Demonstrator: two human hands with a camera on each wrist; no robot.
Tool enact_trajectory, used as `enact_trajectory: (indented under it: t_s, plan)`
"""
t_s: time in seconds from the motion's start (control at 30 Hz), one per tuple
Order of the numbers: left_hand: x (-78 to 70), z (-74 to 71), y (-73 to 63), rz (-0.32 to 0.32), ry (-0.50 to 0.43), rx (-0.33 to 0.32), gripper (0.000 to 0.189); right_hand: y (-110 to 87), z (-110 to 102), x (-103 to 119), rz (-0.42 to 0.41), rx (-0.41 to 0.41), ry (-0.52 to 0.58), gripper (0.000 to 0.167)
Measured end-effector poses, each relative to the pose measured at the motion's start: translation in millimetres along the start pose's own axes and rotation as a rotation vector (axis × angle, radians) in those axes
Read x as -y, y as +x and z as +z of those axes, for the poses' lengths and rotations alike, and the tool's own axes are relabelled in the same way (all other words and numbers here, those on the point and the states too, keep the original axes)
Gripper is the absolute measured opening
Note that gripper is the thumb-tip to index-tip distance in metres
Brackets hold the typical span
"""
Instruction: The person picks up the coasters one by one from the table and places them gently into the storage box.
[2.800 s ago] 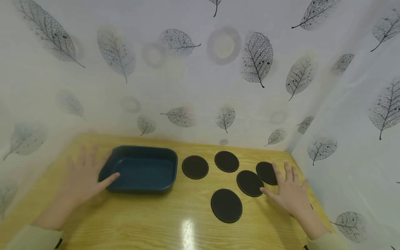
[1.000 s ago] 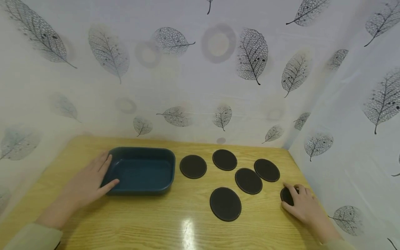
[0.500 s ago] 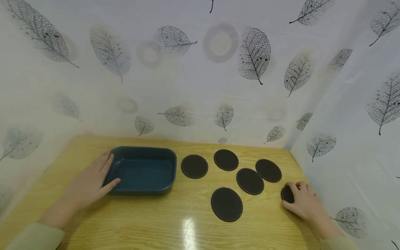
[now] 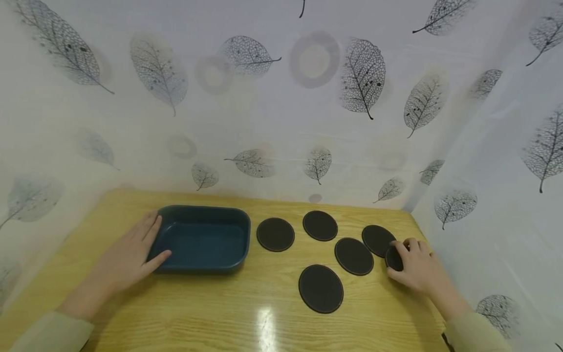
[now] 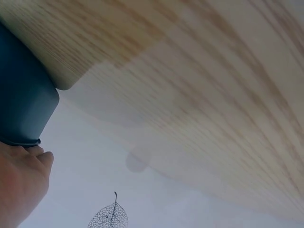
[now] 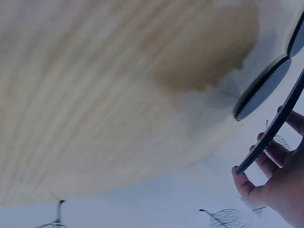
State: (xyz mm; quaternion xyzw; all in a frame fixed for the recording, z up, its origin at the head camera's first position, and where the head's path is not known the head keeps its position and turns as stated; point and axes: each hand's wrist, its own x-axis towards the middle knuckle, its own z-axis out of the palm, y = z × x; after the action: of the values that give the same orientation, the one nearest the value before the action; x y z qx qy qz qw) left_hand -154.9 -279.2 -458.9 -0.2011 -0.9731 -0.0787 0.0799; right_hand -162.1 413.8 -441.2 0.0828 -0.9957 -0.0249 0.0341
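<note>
The right hand has shifted farthest since half a second ago; then it gripped the black disc down near the right border of the table, and now, with thumb and fingers clamped at the disc's rim, it has carried it away from the person and a little leftward; from the head the held disc overlaps the edge of the far-right disc, while the right wrist view shows it edge-on, raised and apart from the flat ones.

The left hand lies against the left end of the blue tray much as it did a second ago, fingers extended along that side and thumb across the near-left corner; 2.8 seconds ago it was spread wide over the same end, and the right hand was likewise spread, its thumb and fingers over two discs; the two hands are well apart.

The tray sits where it sat, at the left of the table; the other discs also keep their places: one just beside the tray, one near the back edge, one beside the far-right disc, and one closest to the person.
</note>
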Motion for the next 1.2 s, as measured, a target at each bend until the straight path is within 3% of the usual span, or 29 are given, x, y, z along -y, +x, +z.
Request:
enact_trajectory:
  t_s: [0.27,0.7,1.2]
  plan:
    - [-0.3,-1.7,2.1,-0.027,0.001,0.045,0.099,24.1,-16.4,23.6,-0.073,-0.026,-0.018,0.068]
    - [-2.6,-4.9,1.5,-0.031,-0.01,0.057,0.098,59.5,-46.2,82.3,-0.188,-0.03,-0.011,0.07]
    - [-4.7,-6.9,-0.1,-0.042,-0.013,0.062,0.097,99.2,-54.5,152.9,-0.349,-0.055,0.015,0.071]
